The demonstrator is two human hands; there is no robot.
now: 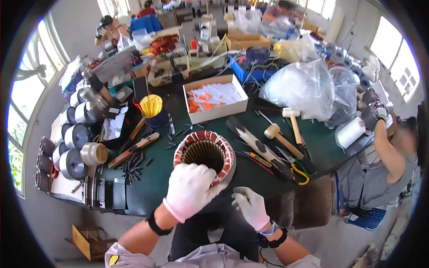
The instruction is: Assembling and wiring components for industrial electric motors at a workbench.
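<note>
A motor stator [227, 154] with red-and-white laced windings stands on the dark green table in front of me. My left hand [190, 190], in a white glove, is closed over its near left rim and covers part of the windings. Slots line the stator's bore. My right hand [251, 206], also gloved, hangs at the table's front edge, right of the stator and apart from it. Its fingers are loosely bent and spread, with nothing visible in them. Closest on that side lie an orange-and-black cutter [259, 160] and a long pointed wooden tool [254, 143].
Behind the stator sits a carton [214, 116] of white and orange slips. Mallets [279, 132] and yellow-handled scissors [298, 172] lie to the right. Wire spools [73, 165] and scattered black tubes [132, 167] occupy the left. A co-worker [389, 165] sits at the right end.
</note>
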